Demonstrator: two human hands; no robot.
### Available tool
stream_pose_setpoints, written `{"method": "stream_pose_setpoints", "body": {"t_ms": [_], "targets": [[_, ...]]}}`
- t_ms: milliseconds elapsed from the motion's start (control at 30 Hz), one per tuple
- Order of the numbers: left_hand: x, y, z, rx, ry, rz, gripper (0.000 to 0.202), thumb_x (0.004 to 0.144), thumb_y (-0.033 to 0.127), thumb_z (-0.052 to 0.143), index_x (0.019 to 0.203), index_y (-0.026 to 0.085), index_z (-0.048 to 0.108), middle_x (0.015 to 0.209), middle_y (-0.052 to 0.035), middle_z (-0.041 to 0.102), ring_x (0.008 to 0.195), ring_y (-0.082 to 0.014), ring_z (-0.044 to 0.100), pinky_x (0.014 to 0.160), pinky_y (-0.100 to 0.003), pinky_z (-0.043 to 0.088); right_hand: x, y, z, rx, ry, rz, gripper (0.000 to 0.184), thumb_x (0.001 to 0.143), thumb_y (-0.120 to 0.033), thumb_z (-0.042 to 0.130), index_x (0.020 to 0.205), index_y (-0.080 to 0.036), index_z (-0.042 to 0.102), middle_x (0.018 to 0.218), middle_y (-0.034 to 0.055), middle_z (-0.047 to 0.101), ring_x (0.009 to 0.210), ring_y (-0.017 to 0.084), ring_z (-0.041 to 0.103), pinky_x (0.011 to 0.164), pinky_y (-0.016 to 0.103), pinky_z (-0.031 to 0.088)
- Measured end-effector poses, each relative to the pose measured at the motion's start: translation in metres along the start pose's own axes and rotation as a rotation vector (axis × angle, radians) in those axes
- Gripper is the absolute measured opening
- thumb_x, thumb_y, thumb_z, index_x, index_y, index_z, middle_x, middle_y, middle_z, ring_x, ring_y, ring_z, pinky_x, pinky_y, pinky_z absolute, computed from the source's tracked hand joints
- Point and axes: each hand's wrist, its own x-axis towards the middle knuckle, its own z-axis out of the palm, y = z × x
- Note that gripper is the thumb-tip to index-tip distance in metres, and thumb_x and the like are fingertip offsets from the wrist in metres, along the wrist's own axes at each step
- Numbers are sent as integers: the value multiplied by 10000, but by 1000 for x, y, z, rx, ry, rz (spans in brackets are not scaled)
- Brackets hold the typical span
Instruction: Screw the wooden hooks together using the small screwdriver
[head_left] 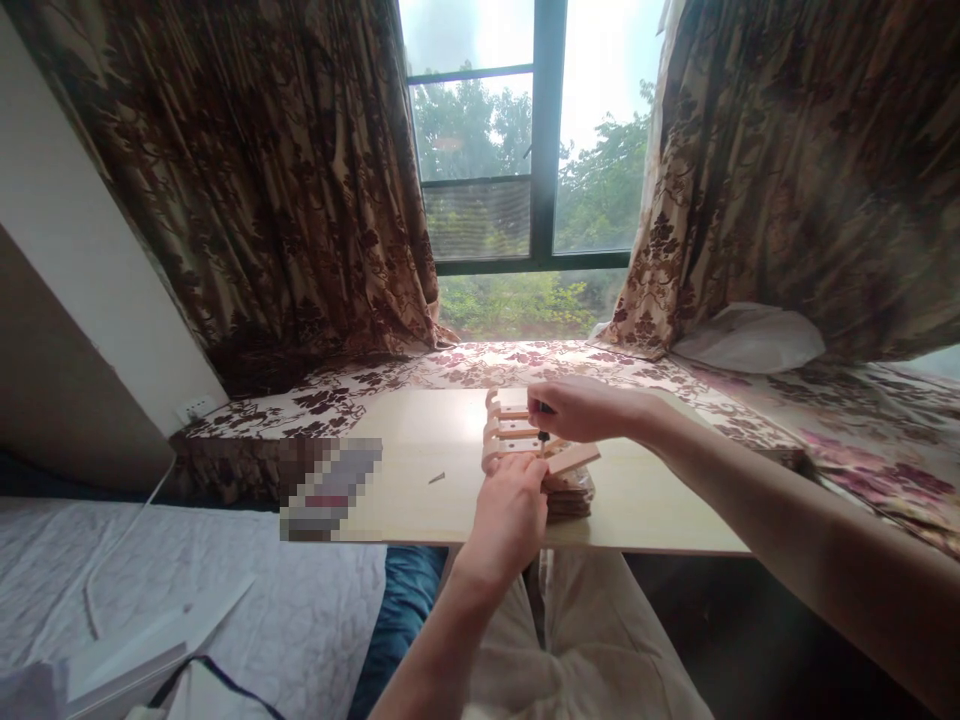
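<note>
A slatted light-wood frame (512,430) with a scalloped left side lies on the board table, small dark holes showing in its slats. My left hand (516,500) grips the near end of this frame, fingers bent over its edge. Above the frame's right side, my right hand (583,408) is closed round the dark handle of a screwdriver (544,436), which points down at the wood. A loose wooden strip (574,459) rests at a slant beside my left fingertips, over a stack of wooden pieces in clear plastic (570,498). The screwdriver's tip is too small to make out.
A small pointed metal piece (436,478), perhaps a screw, lies left of the frame on the board table (420,425). A blurred-out grey object (334,490) sits at the table's left edge. Beyond are a floral-covered ledge (517,362) and curtains. A quilted bed (300,600) stands left.
</note>
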Motion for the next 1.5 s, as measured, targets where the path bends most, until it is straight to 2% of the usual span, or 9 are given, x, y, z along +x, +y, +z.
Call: {"method": "stream_pose_setpoints", "body": {"t_ms": [233, 467, 633, 800, 1033, 1200, 1367, 1500], "targets": [[-10, 8, 1, 0, 15, -7, 274, 846, 69, 459, 1058, 180, 593, 1161, -84, 618, 1129, -217, 531, 1029, -373, 417, -9, 1, 1, 15, 14, -38, 189, 882, -234, 466, 909, -153, 635, 805, 70, 675, 657, 132, 505, 555, 229, 283], [-32, 18, -3, -31, -14, -21, 398, 843, 78, 463, 1218, 184, 542, 1333, -85, 555, 1277, -223, 461, 1123, -402, 355, -24, -1, 4, 49, 37, -67, 161, 882, -253, 473, 892, -168, 609, 753, 47, 644, 632, 122, 463, 559, 234, 271], [-41, 22, 3, -21, -24, -25, 542, 800, 130, 550, 1336, 167, 477, 1457, -110, 454, 1370, -273, 377, 1160, -468, 314, -25, -6, 2, 14, 34, -56, 157, 885, -261, 467, 893, -173, 597, 756, 45, 640, 621, 121, 435, 554, 238, 258], [-45, 25, 8, 23, -13, -62, 604, 783, 162, 602, 1369, 145, 452, 1446, -137, 462, 1351, -314, 401, 1147, -509, 328, -23, -10, 2, 2, 28, -41, 154, 868, -261, 470, 911, -183, 597, 746, 40, 639, 605, 125, 443, 537, 241, 250], [-43, 22, 3, 18, -47, -51, 599, 787, 158, 620, 1365, 143, 464, 1446, -133, 454, 1349, -300, 393, 1159, -473, 318, -22, -8, 4, 6, 41, 43, 155, 856, -267, 512, 905, -168, 622, 819, 67, 677, 688, 144, 529, 567, 240, 283], [-43, 23, 0, -10, -55, -72, 577, 780, 136, 618, 1341, 171, 485, 1416, -121, 452, 1329, -292, 397, 1142, -441, 342, -27, 1, -4, 98, 13, -28, 208, 841, -294, 562, 1006, -185, 629, 835, 42, 677, 653, 121, 520, 578, 224, 304], [-42, 23, -3, -47, -46, -41, 524, 796, 140, 596, 1307, 198, 493, 1377, -101, 464, 1302, -265, 405, 1137, -433, 339, -27, 3, -2, 97, 10, -68, 174, 887, -251, 484, 893, -172, 639, 785, 48, 664, 669, 127, 516, 592, 230, 308], [-42, 22, -5, -72, -37, -25, 500, 801, 138, 583, 1285, 227, 499, 1331, -79, 484, 1262, -247, 427, 1120, -420, 352, -23, 2, 1, 86, 26, -21, 200, 907, -279, 477, 888, -159, 635, 773, 64, 662, 665, 133, 509, 587, 232, 309]]}}
